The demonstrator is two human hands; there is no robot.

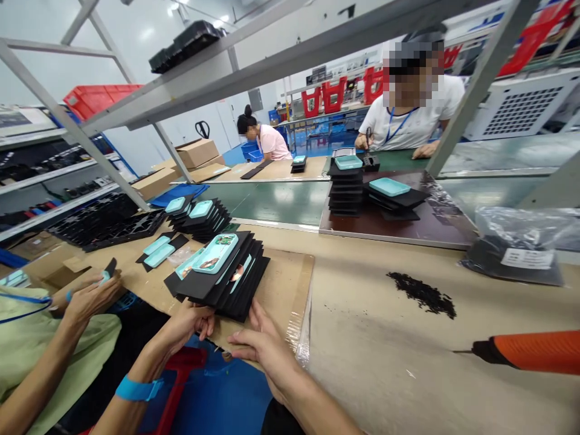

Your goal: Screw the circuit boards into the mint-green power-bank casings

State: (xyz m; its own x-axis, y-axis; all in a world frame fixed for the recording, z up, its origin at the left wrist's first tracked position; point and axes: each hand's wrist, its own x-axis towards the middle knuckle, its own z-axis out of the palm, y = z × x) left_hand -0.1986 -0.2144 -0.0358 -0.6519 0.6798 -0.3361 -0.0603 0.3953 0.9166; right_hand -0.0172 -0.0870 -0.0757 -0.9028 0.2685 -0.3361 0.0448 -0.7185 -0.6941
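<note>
Just ahead of me, a tilted stack of black sheets [247, 275] rests on cardboard, with light-blue plastic shells between its layers. On top lies a light-blue shell [215, 254] with a green circuit board and copper-coloured parts inside. My left hand [188, 325], with a blue band on the wrist, has its fingers curled at the stack's near left edge. Part of its grip is hidden under the sheets. At the near right corner, my right hand [267, 344] touches the stack with its fingertips, fingers stretched and thumb apart.
An orange-handled electric screwdriver [525, 351] juts in at right, near loose black bits [421, 294] and a plastic bag [521, 248]. Similar stacks [347, 190] stand farther back. At left a co-worker's hands [97, 296] hold a small part. A metal shelf beam [254, 57] crosses overhead.
</note>
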